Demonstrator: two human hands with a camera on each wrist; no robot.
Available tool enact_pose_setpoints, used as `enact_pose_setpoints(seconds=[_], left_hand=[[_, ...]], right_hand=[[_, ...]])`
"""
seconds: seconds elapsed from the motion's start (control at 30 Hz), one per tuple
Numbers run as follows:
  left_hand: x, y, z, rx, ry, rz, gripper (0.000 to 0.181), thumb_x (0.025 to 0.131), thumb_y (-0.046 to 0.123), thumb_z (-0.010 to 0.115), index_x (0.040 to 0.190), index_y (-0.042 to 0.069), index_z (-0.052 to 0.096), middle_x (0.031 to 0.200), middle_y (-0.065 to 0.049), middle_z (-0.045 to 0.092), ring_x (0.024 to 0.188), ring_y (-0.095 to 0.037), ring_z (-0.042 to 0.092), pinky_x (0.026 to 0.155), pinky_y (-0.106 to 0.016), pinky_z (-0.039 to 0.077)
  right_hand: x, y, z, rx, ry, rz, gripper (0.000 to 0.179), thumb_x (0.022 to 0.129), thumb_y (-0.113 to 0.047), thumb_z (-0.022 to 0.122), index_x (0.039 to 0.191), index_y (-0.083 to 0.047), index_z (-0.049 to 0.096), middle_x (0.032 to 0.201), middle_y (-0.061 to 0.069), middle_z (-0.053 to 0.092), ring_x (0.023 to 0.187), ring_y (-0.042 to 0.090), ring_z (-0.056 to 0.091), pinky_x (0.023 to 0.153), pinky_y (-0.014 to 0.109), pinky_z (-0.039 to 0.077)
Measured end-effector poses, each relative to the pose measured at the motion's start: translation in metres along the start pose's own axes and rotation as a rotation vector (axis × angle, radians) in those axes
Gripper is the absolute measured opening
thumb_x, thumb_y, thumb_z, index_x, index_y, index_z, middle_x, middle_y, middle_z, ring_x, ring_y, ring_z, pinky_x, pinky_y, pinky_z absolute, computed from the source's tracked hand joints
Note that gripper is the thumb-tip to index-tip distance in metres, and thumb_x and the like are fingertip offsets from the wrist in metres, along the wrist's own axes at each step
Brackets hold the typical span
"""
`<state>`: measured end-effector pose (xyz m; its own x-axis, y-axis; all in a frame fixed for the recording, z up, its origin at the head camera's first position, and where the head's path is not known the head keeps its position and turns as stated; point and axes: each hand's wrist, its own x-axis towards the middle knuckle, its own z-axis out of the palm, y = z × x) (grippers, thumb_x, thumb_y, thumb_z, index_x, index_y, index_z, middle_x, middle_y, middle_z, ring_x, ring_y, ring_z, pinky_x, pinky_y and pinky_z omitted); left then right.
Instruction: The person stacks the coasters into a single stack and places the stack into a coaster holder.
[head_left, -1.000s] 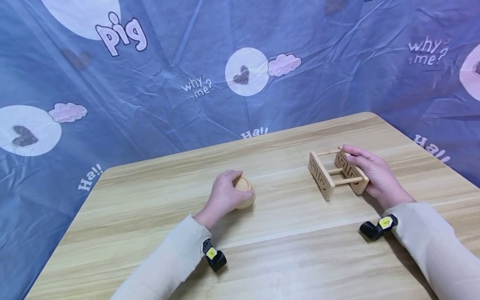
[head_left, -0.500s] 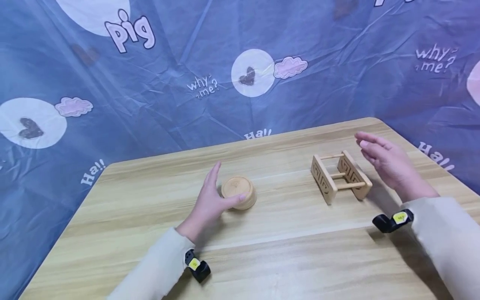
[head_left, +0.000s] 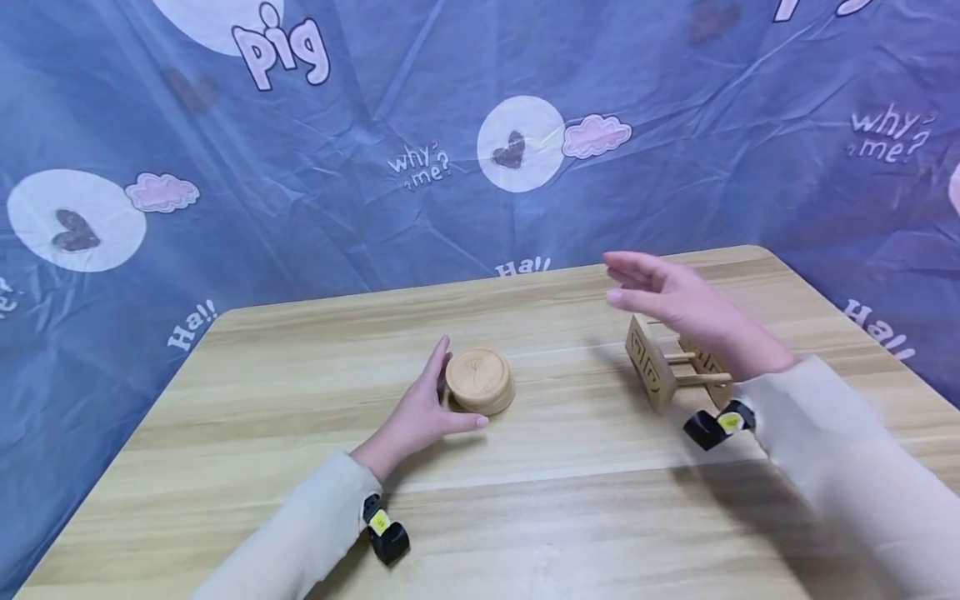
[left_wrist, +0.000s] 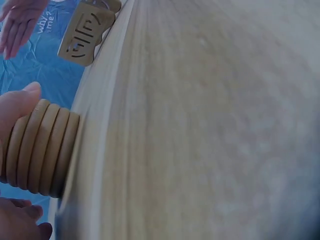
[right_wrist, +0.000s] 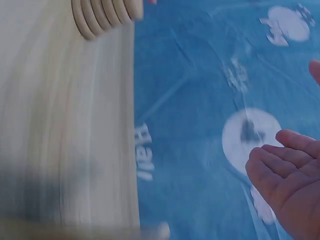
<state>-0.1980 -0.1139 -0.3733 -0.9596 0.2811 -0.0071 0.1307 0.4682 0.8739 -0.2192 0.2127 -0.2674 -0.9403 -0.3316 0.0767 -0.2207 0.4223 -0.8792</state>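
A stack of several round wooden coasters (head_left: 480, 381) stands on the table, its top one engraved; the left wrist view shows the stacked rims (left_wrist: 42, 150). My left hand (head_left: 416, 421) is at the stack's near left side, thumb and fingers spread apart on either side of it. To the right is a wooden coaster holder (head_left: 650, 371) with cut-out end panels and thin rods. Raised over that holder, my right hand (head_left: 690, 308) has its fingers extended to the left and holds nothing. The right forearm partly hides the holder in the head view.
The pale wooden table (head_left: 540, 517) reaches back to a blue printed cloth (head_left: 360, 233) hanging behind and at both sides. Each wrist wears a black camera mount, the right one (head_left: 720, 425) overlapping the table near the holder.
My right hand let go of the holder, lifted off to the right, then swung left over it. My left hand loosened from the coaster stack and spread its fingers, staying beside it.
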Motion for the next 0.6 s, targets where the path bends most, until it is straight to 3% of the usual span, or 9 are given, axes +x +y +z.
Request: enact_pose_setpoints(seconds=[0.13,0.37,0.6], left_hand=[[0.003,-0.002,0.003,0.022,0.006,0.014,0.122,0.061,0.023,0.087,0.15,0.02,0.003,0.152,-0.012,0.022,0.139,-0.023,0.024,0.114,-0.04,0.017],[0.006,-0.006,0.006,0.091,0.08,0.016,0.122,0.058,0.026,0.088,0.15,0.014,0.01,0.148,-0.013,0.031,0.136,-0.028,0.029,0.113,-0.045,0.02],[0.01,-0.01,0.009,0.094,0.091,-0.002,0.116,0.06,0.027,0.087,0.149,0.012,0.015,0.145,-0.011,0.037,0.133,-0.028,0.035,0.111,-0.048,0.025]], right_hand=[[0.012,-0.004,0.021,-0.042,-0.089,-0.017,0.073,0.089,-0.029,0.062,0.146,-0.006,0.023,0.15,0.016,0.025,0.136,0.034,0.028,0.111,0.048,0.023],[0.03,-0.006,0.06,-0.122,-0.243,-0.05,0.08,0.084,-0.03,0.067,0.146,-0.003,0.023,0.15,0.018,0.024,0.135,0.036,0.028,0.111,0.046,0.025],[0.046,-0.006,0.099,-0.225,-0.335,-0.107,0.087,0.078,-0.033,0.072,0.145,-0.001,0.025,0.147,0.021,0.029,0.13,0.042,0.035,0.107,0.047,0.032]])
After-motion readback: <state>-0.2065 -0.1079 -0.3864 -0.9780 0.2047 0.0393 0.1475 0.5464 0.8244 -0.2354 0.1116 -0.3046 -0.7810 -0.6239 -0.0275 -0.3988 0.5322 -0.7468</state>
